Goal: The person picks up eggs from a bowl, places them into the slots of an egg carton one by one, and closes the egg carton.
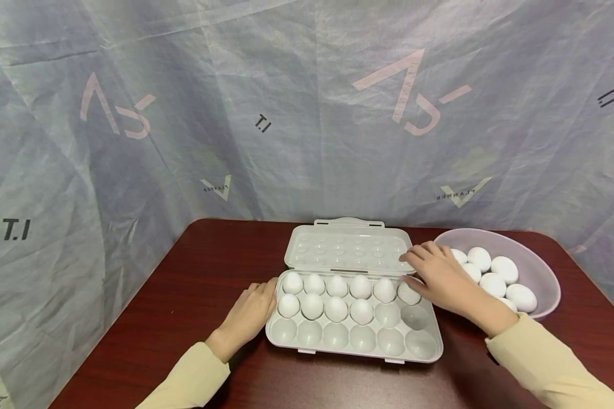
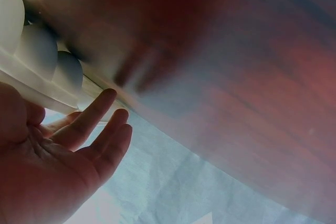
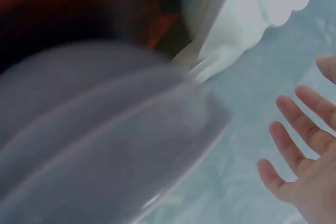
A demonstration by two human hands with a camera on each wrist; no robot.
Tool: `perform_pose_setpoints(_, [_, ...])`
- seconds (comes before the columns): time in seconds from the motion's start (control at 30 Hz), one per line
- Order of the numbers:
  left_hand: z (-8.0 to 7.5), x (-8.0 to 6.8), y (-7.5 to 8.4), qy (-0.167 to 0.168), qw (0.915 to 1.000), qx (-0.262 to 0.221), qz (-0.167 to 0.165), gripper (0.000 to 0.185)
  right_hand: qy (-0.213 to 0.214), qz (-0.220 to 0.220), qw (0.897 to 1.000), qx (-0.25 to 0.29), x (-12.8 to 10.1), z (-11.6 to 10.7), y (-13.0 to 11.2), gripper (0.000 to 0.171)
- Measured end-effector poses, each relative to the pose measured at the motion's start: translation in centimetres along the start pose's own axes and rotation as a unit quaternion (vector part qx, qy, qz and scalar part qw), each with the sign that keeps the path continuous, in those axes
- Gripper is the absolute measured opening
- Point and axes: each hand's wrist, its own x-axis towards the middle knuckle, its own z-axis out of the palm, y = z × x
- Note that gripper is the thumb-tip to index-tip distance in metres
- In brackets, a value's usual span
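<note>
Dark red worktop [image 1: 184,295] carrying open egg tray [image 1: 355,341], ten eggs seated, eight cups waiting. Left hand [image 1: 248,315] resting flat against tray's left edge. Right hand [image 1: 440,278], fingers relaxed, holding nothing, hovering over tray's right end; bowl [image 1: 537,267] of eggs sitting right of tray.

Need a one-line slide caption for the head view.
Left hand steadies open egg tray holding ten eggs; right hand hovers over its right end beside bowl of eggs.

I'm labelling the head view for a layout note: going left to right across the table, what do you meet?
The person's left hand → the grey plastic egg tray, lid open → the right hand → the pale lilac plastic bowl of white eggs.
</note>
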Motion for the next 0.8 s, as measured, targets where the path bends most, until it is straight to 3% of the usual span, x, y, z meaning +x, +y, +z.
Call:
perform_pose_setpoints(0.23, [0.0, -0.1, -0.1, -0.005, 1.0, -0.002, -0.004, 0.027, -0.008, 0.068, 0.998, -0.002, -1.6, -0.8, 3.1, 0.024])
perform_pose_setpoints(0.43, [0.0, -0.1, -0.1, -0.008, 0.9999, -0.007, -0.005, 0.026, -0.065, 0.13, 0.989, -0.014, -3.0, -1.3, 5.2, 0.028])
perform_pose_setpoints(0.8, [0.0, 0.0, -0.1, -0.005, 1.0, -0.001, -0.002, 0.024, -0.108, 0.18, 0.978, -0.005, -5.0, -1.1, 7.9, 0.031])
